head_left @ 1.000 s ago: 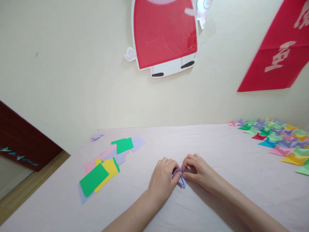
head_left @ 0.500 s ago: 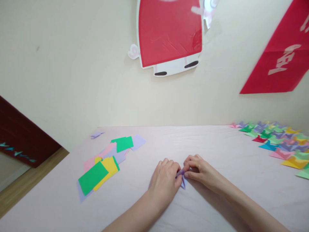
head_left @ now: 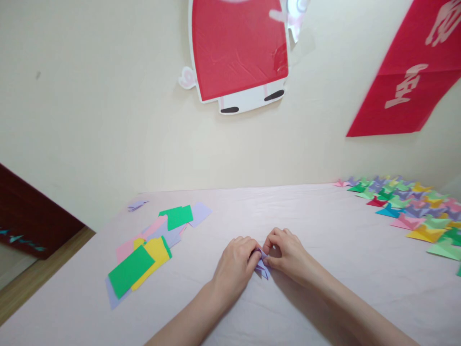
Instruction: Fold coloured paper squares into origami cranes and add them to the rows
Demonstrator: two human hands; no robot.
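Note:
A small piece of folded purple paper (head_left: 262, 270) is between my two hands, just above or on the pale pink cloth (head_left: 201, 307). My left hand (head_left: 236, 262) grips it from the left, with the thumb laid over its upper part. From the right, my right hand (head_left: 284, 250) pinches its edge between thumb and bent forefinger. The fingers cover much of the paper, so its full shape is hidden; a pointed, creased end shows below them.
Loose coloured paper sheets (head_left: 131, 271) overlap at the left. Behind them lies a folded purple paper (head_left: 137, 205). Rows of folded paper figures (head_left: 427, 233) stand at the right. The wall (head_left: 118, 120) with a red cartoon cutout (head_left: 241, 48) rises behind the cloth's far edge.
The view has turned slightly, shifting everything a little leftward. Both hands keep hold of the purple paper; its lower end looks wider and tilted differently, and the fingers have shifted slightly.

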